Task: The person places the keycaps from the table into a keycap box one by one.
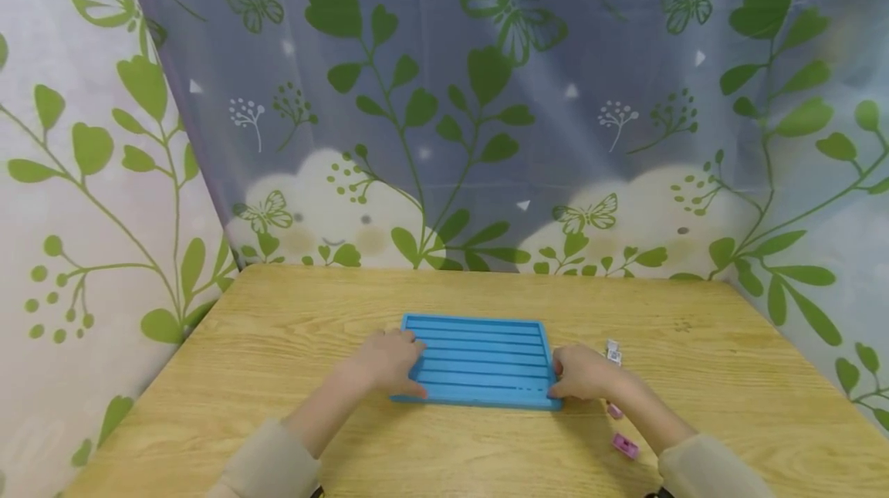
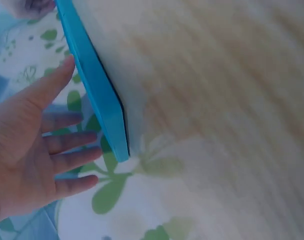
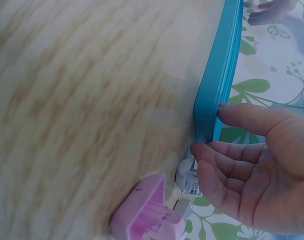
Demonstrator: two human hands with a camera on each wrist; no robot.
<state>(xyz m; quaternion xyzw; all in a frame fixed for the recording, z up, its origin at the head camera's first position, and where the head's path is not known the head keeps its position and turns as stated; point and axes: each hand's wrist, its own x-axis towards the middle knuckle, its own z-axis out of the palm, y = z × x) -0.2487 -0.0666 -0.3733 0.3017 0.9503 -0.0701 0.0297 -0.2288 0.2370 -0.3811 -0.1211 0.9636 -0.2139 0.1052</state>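
Observation:
A shallow blue tray with raised ridges lies on the wooden table. At its left end is my left hand, fingers spread and fairly straight. The left wrist view has that thumb right at the rim of the tray, with the other fingers beyond it. My right hand pinches the tray's right front corner. In the right wrist view the thumb is on the upper rim, and the curled index finger is low against the corner.
Right of the tray lie small white pieces, partly behind the right hand, and a small pink piece. Nearer the front is a hollow magenta piece. A leaf-patterned cloth hangs along the table's back edge.

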